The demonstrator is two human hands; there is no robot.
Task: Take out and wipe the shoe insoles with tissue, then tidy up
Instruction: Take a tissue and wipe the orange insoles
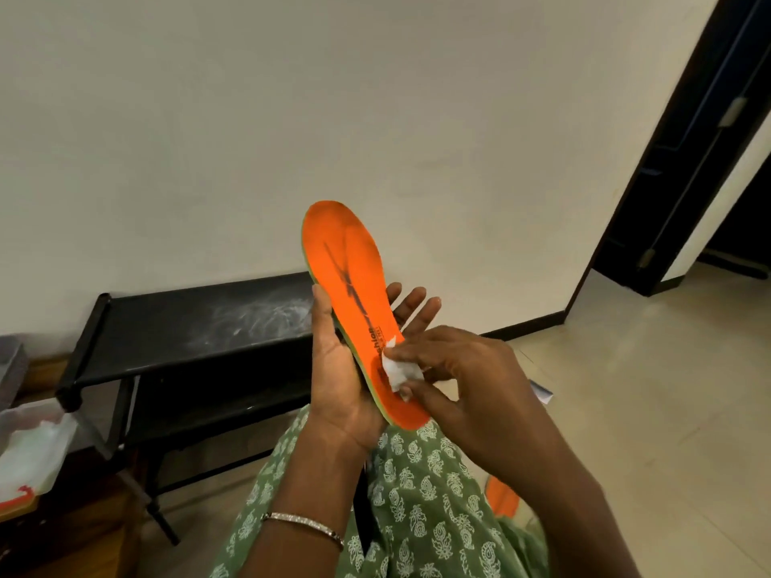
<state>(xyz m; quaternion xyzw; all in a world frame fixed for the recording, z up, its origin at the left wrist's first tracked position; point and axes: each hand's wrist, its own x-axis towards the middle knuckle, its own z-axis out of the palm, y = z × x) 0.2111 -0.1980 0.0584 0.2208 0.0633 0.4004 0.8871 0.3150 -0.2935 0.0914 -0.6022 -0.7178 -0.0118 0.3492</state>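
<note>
An orange insole with a green edge and black print stands raised in front of me, toe end up. My left hand holds it from below and the left, thumb along its edge, fingers behind it. My right hand pinches a small wad of white tissue and presses it on the insole's heel half. A second orange insole lies low on the right, mostly hidden behind my right forearm.
A black low rack with a dusty top stands against the wall to the left. A clear plastic box with white tissue sits at the far left. A dark door frame opens on the right over pale floor tiles.
</note>
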